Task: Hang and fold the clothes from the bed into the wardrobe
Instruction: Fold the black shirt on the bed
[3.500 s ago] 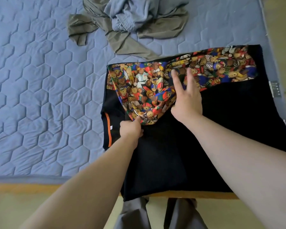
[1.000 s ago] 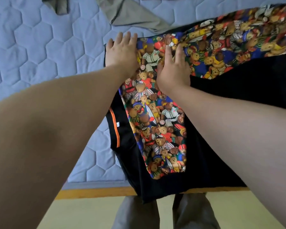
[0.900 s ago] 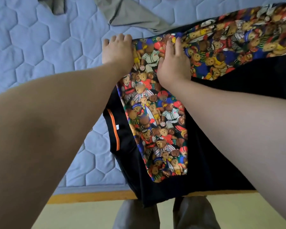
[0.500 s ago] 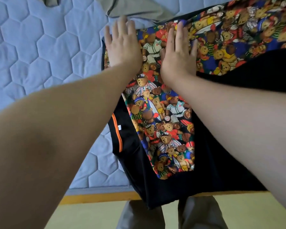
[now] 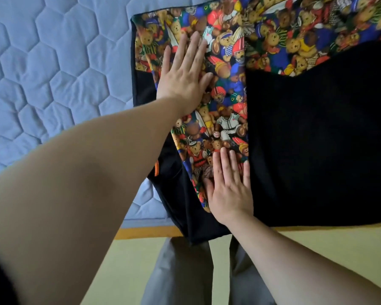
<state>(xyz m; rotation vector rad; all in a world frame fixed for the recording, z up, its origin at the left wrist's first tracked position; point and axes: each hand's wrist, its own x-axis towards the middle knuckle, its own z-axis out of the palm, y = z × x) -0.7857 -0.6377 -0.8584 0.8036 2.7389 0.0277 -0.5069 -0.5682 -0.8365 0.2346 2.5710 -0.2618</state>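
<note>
- Black cloth garment (image 5: 317,139) with a bright teddy-bear pattern: it lies spread on the bed. Its near corner hangs just over the narrow wooden bed edge (image 5: 145,233), above the person's grey trousers (image 5: 180,274) and the pale yellow-green floor (image 5: 317,245).
- Nearest on the cloth, the right hand (image 5: 229,190) lies flat, fingers straight and close together. It presses the lower end of the long multicoloured bear-print panel (image 5: 224,95), which is folded over the black body.
- Just left of that hand, a short orange trim strip (image 5: 156,170) shows on the black edge beside the forearm.
- Farther up, the left hand (image 5: 183,80) also rests palm down, fingers spread a little and slanting toward the upper right. It touches the same panel near its outer side, and neither hand pinches anything.
- Beyond and to the right, more bear print runs across the top of the garment and out of the picture.
- To the left lies the blue-grey bed cover (image 5: 53,73), quilted in hexagons.
- Step in hand, as I judge it: smoothing the first side fold flat (the folding half of the task, not the hanging).
- The next move likely calls for bringing the opposite side in to match, then doubling the length. The near corner should be pulled fully onto the bed first, so the stack keeps square edges.
- The wardrobe is not in view.
</note>
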